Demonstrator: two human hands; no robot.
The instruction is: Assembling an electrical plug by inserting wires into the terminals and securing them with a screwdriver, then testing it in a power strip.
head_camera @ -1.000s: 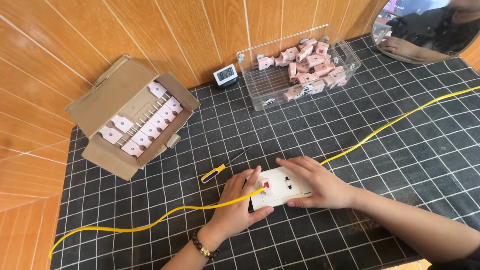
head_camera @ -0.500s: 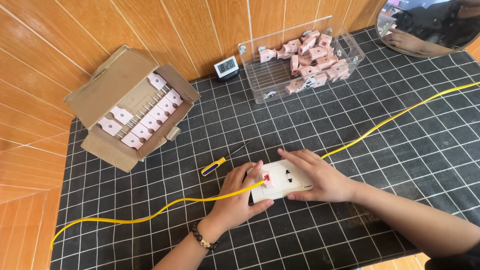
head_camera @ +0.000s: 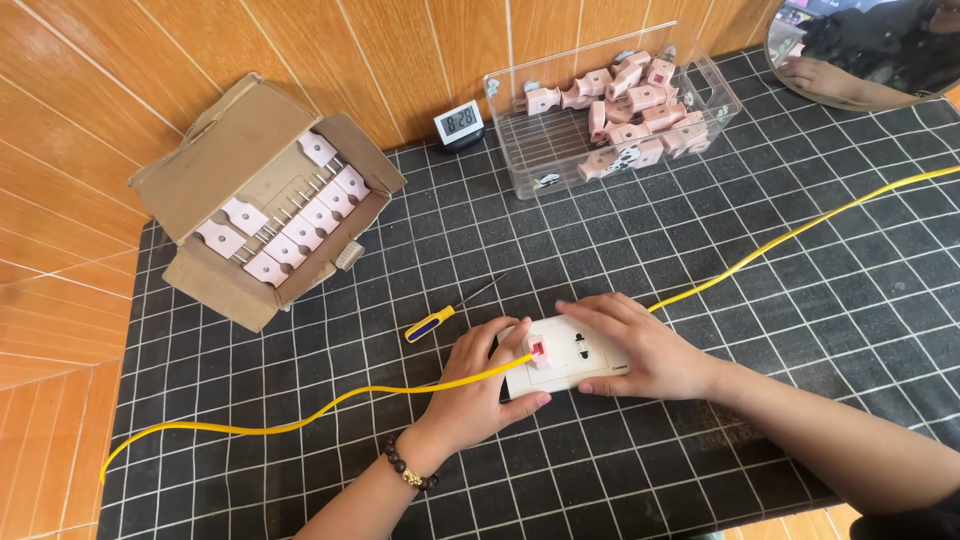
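Observation:
A white wall socket plate (head_camera: 572, 356) lies on the black gridded mat (head_camera: 700, 230). My right hand (head_camera: 645, 350) rests on its right side and holds it down. My left hand (head_camera: 480, 390) presses a small pink plug (head_camera: 540, 350) into the plate's left outlet. A yellow cable (head_camera: 330, 405) leaves the plug and trails off to the left. Another stretch of yellow cable (head_camera: 800, 232) runs from behind my right hand to the upper right.
A yellow and blue screwdriver (head_camera: 432, 323) lies just left of the plate. An open cardboard box (head_camera: 262, 200) holds rows of pink plugs. A clear plastic bin (head_camera: 610, 105) contains loose pink plugs. A small digital clock (head_camera: 459, 124) stands by the wooden wall. Another person's hand (head_camera: 815, 75) is at top right.
The view has shifted slightly. My left hand has moved the pink plug onto the plate's left outlet; my right hand stays on the plate.

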